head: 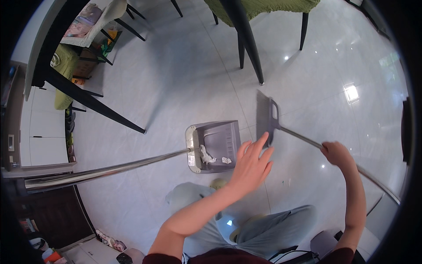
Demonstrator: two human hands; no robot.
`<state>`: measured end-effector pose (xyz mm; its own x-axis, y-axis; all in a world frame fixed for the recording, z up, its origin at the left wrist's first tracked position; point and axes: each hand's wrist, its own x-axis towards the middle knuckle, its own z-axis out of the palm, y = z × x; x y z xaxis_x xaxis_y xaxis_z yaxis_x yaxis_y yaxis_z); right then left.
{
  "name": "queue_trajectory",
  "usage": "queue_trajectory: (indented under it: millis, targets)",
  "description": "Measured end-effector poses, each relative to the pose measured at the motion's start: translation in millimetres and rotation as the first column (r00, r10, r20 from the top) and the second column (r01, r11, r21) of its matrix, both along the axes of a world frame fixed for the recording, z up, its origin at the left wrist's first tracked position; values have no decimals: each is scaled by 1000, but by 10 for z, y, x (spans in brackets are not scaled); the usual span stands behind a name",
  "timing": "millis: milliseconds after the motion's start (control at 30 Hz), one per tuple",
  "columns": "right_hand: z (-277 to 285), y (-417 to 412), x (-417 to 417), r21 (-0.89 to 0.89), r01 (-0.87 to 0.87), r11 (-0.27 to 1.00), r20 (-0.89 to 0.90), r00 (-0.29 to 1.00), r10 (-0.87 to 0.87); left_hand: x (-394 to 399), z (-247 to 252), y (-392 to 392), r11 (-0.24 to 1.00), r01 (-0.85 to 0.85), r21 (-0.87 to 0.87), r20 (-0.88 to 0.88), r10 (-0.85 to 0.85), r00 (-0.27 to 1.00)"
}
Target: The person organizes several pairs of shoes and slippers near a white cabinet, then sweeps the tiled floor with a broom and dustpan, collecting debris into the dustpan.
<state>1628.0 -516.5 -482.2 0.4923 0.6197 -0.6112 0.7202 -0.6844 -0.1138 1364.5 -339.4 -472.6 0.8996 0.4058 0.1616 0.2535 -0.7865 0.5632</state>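
Observation:
My right hand (337, 153) is closed around the metal handle of a broom (275, 123), whose grey bristles rest near the floor, to the right of a dustpan. My left hand (252, 163) is empty, its fingers spread, just below the broom head and beside the right edge of the dustpan. The grey plastic dustpan (219, 128) stands on the floor with its opening towards the broom. Crumpled white paper (207, 155) and a smaller white scrap (226, 160) lie inside. Its long metal handle (112, 169) reaches out to the left, with no hand on it.
Black table legs (99, 102) stand at upper left and top centre (247, 36). A chair with a green cover (267, 8) is at the top. Small bits (289, 182) lie on the tiled floor right of my left hand. Shoes line a white cabinet (47, 132) at left.

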Motion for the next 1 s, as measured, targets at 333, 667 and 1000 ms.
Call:
queue_trajectory:
  millis: [333, 667, 1000]
  targets:
    - [753, -2061, -862, -83, 303, 949, 1, 953, -304, 945, -598, -443, 948, 309, -72, 22, -309, 951]
    - [1016, -1934, -1091, 94, 198, 976, 194, 958, -213, 1301, -692, -688, 910, 332, -249, 219, -281, 935]
    - [433, 792, -77, 346, -272, 898, 286, 942, 175, 1013, -175, 246, 972, -49, -228, 396, 138, 908]
